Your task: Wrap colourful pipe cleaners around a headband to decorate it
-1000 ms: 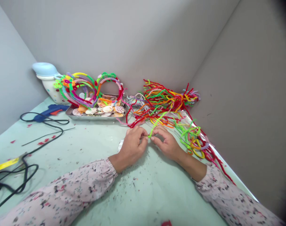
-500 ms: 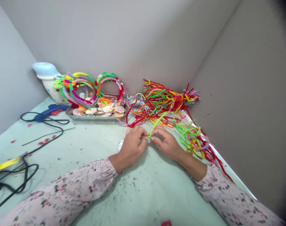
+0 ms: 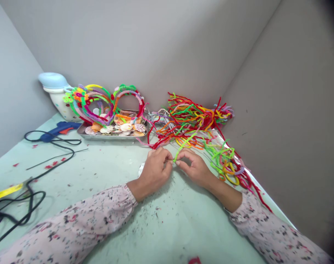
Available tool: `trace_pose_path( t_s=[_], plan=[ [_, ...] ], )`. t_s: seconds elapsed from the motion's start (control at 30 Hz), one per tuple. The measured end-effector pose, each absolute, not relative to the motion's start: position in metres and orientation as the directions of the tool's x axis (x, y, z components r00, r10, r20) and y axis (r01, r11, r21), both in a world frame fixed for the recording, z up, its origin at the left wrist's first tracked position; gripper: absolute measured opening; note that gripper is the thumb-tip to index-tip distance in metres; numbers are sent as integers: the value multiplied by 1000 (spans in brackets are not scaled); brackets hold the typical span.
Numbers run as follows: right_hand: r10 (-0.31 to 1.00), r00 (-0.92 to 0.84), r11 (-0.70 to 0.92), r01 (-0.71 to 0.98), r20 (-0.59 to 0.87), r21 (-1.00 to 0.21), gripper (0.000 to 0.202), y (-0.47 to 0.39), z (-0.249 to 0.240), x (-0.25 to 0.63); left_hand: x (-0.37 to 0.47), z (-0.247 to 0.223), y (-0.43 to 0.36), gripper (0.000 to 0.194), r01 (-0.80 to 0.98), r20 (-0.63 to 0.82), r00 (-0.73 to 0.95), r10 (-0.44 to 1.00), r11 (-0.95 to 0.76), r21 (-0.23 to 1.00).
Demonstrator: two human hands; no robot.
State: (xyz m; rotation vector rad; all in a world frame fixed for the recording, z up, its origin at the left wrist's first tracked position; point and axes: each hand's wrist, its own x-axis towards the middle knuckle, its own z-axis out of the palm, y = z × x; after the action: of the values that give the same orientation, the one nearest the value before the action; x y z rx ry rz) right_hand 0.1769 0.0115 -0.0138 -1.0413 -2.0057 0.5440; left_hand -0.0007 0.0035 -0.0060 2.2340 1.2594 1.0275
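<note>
Between my fingertips, above the middle of the table, is a bright green pipe cleaner (image 3: 184, 145). Its lower end is pinched, while the free length slants up to the right. My left hand (image 3: 156, 169) is closed, thumb and forefinger gripping the lower end. Close beside it, my right hand (image 3: 194, 167) pinches the same pipe cleaner with thumb and forefinger. Just beyond both hands lies a loose heap of coloured pipe cleaners (image 3: 191, 115). Curled green and yellow pieces (image 3: 224, 161) lie to the right of my right hand.
A metal tray (image 3: 112, 137) holds seashells (image 3: 125, 127) with decorated headbands (image 3: 95, 104) standing on them. Behind at left is a white cup with a blue lid (image 3: 55, 93). A blue glue gun (image 3: 55, 132) and black cord (image 3: 69, 156) occupy the left side. Walls enclose the table's far sides.
The fingertips have shifted very slightly around the lower end of the green pipe cleaner, and its free end tilts a little further right. Everything else stays in place.
</note>
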Motion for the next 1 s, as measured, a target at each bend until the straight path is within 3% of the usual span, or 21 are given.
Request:
trace_pose_path(
  t_s=[1.0],
  plan=[
    [822, -318, 569, 474, 472, -672, 2, 10, -15, 176, 0, -7, 5, 5, 571, 420, 356, 835, -551, 609]
  ],
)
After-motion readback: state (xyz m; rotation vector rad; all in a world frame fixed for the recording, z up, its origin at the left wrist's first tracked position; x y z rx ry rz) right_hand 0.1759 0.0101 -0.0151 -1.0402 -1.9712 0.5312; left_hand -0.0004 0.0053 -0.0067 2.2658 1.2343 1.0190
